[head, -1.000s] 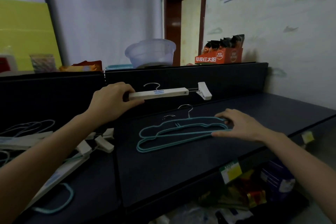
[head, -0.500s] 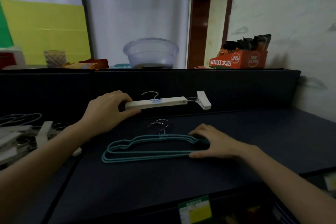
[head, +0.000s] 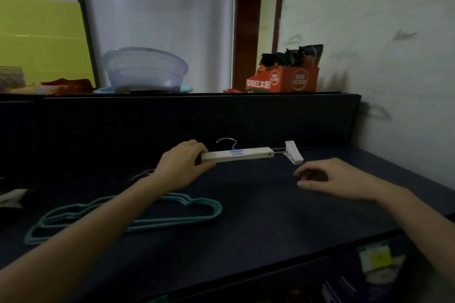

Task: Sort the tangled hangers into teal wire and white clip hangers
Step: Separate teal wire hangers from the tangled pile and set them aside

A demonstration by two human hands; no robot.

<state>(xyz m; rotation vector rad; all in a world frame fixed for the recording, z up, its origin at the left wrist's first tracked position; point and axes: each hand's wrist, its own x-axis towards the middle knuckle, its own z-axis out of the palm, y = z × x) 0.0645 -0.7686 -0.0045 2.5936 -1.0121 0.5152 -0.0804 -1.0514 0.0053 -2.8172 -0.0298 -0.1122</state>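
My left hand [head: 183, 166] grips the left end of a white clip hanger [head: 242, 154], holding it level above the dark shelf [head: 258, 216]. Its metal hook points up and one white clip sticks out at its right end. A stack of teal wire hangers [head: 172, 216] lies flat on the shelf at the lower left, partly hidden under my left forearm. My right hand [head: 332, 181] hovers over the shelf to the right, fingers loosely curled, holding nothing, just below the hanger's clip.
A raised back ledge [head: 197, 106] carries a clear plastic basin [head: 145, 70] and an orange snack box [head: 283, 80]. A white wall stands at the right. A pale hanger part [head: 11, 198] shows at the far left edge. Packaged goods sit below the shelf's front edge.
My right hand has let go of the teal hangers and lifted to the right. The view has swung right, so the teal stack now sits lower left. My left hand keeps holding the clip hanger.
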